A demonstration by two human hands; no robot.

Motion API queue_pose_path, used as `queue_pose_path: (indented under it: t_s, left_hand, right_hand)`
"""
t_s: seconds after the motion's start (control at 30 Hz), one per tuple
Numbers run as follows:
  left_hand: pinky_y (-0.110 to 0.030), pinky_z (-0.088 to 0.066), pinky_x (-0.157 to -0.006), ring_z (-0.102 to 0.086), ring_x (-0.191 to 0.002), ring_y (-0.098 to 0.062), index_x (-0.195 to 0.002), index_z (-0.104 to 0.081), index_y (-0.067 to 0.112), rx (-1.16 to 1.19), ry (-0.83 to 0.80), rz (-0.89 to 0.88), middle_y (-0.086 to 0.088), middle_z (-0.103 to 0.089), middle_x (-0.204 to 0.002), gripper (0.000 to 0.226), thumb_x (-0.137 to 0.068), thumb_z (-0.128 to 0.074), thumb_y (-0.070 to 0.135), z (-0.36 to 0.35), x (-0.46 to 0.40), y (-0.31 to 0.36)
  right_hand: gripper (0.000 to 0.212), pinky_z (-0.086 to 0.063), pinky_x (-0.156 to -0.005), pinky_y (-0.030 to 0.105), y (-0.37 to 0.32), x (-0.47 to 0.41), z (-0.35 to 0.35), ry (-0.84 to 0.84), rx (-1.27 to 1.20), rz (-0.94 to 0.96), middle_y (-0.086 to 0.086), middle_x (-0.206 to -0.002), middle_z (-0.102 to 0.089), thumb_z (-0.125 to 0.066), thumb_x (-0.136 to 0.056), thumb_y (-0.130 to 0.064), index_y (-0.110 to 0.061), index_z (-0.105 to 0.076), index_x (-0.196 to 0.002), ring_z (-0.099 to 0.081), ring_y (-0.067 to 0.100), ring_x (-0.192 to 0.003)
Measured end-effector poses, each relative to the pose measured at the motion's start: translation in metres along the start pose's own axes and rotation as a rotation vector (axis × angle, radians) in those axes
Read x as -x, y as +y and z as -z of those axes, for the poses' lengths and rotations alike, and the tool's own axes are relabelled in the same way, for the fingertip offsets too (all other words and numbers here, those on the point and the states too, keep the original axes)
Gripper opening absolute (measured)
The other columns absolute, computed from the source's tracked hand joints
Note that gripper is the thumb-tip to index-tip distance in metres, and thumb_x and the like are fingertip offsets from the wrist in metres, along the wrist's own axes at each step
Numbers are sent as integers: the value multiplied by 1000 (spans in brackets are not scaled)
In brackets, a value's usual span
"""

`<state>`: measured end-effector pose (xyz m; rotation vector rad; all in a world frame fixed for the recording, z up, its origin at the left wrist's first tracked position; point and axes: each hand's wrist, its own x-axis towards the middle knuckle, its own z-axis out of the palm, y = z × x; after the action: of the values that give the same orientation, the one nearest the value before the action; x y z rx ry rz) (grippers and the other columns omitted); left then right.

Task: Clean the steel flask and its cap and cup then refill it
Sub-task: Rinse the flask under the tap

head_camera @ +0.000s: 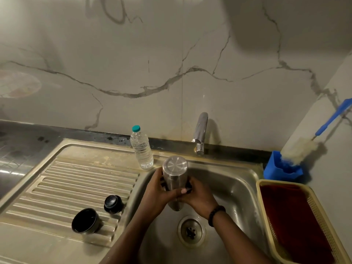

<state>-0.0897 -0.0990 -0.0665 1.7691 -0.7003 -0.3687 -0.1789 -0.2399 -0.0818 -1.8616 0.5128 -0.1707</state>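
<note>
I see both the left hand and right hand gripping the steel flask upside down over the sink, probably draining it, cap and cup parked on the drainboard.

Steel flask inverted over sink; cap, cup on drainboard.

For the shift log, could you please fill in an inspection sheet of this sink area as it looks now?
Surface: steel sink with ribbed drainboard; tap shows no water running.
Job's things: steel flask held bottom-up over the basin; cap and cup on the drainboard, apart.
Clutter: water bottle, capped, upright at the sink's back rim; bottle brush in a blue holder; yellow basket.
Grippers: left hand and right hand both grip the flask.
Cables: nothing seen.
Surroundings: marble-pattern wall.
</note>
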Motion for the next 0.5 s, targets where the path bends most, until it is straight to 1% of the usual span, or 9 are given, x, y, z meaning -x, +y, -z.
queue_pose_path:
  t_s: [0.13, 0.23, 0.3, 0.33, 0.37, 0.4, 0.43, 0.47, 0.5]
  left_hand:
    - [-29, -56, -88, -66, -108, -5, -126, -55, 28, -28, 77, -2, 8, -69, -117, 73, -65, -95, 24, 5, 4, -5]
    - [-23, -54, -86, -64, -107, -2, -125, -55, 29, -80, 128, -8, 11, -67, -116, 73, -63, -95, 26, 6, 7, -10]
    - [-31, -56, -90, -63, -110, -3, -128, -53, 29, -91, 148, 8, 12, -65, -119, 77, -61, -93, 34, 4, 10, -16]
    - [-36, -56, -92, -62, -111, -4, -129, -53, 30, -92, 154, 21, 12, -65, -120, 79, -60, -91, 39, 3, 12, -19]
    - [-39, -56, -93, -62, -113, -4, -129, -52, 31, -93, 158, 32, 12, -65, -121, 80, -59, -91, 42, 2, 13, -22]
    - [-41, -56, -94, -62, -114, -4, -130, -52, 32, -92, 161, 43, 12, -65, -122, 81, -60, -90, 44, 0, 15, -26]
    - [-42, -56, -95, -62, -115, -4, -130, -52, 33, -91, 162, 53, 12, -65, -123, 81, -60, -90, 46, -1, 17, -28]
    - [-42, -55, -96, -61, -116, -4, -130, -52, 34, -90, 163, 59, 12, -65, -124, 81, -61, -90, 48, -2, 19, -29]
    - [-42, -55, -97, -61, -117, -3, -131, -51, 34, -91, 166, 60, 12, -65, -124, 82, -61, -90, 49, -2, 20, -30]
  right_hand:
    - [57, -55, -91, 33, 1, -8, 2, -199, 40, -46, -8, -116, -65, -85, -69, -23, -27, -59, -120, -62, 6, -105]
    - [27, -56, -82, 43, 10, -15, 2, -88, 254, -108, 0, -99, -60, -76, -76, -16, -18, -56, -93, -61, 19, -91]
    - [15, -56, -83, 47, 14, -13, 2, -82, 247, -194, 3, -89, -61, -67, -81, -8, -16, -57, -89, -61, 17, -82]
    - [23, -56, -87, 44, 14, -11, 3, -160, 237, -238, 3, -100, -63, -67, -82, -9, -17, -61, -102, -63, 16, -90]
    - [51, -53, -96, 40, 16, -10, 6, -289, 286, -276, 5, -127, -58, -71, -81, -14, -23, -54, -128, -59, 18, -111]
    - [87, -44, -106, 39, 20, -9, 7, -432, 378, -296, 5, -154, -32, -75, -78, -24, -32, -28, -150, -40, 23, -136]
    - [109, -34, -112, 41, 21, -6, 6, -532, 480, -303, 0, -163, 1, -77, -76, -32, -38, -2, -155, -14, 26, -148]
    - [113, -31, -114, 43, 23, -4, 3, -557, 525, -269, -4, -161, 16, -76, -77, -36, -39, 6, -154, -1, 26, -150]
    - [104, -36, -112, 41, 24, -3, 1, -504, 489, -252, -3, -163, 7, -73, -80, -32, -38, -1, -155, -11, 25, -149]
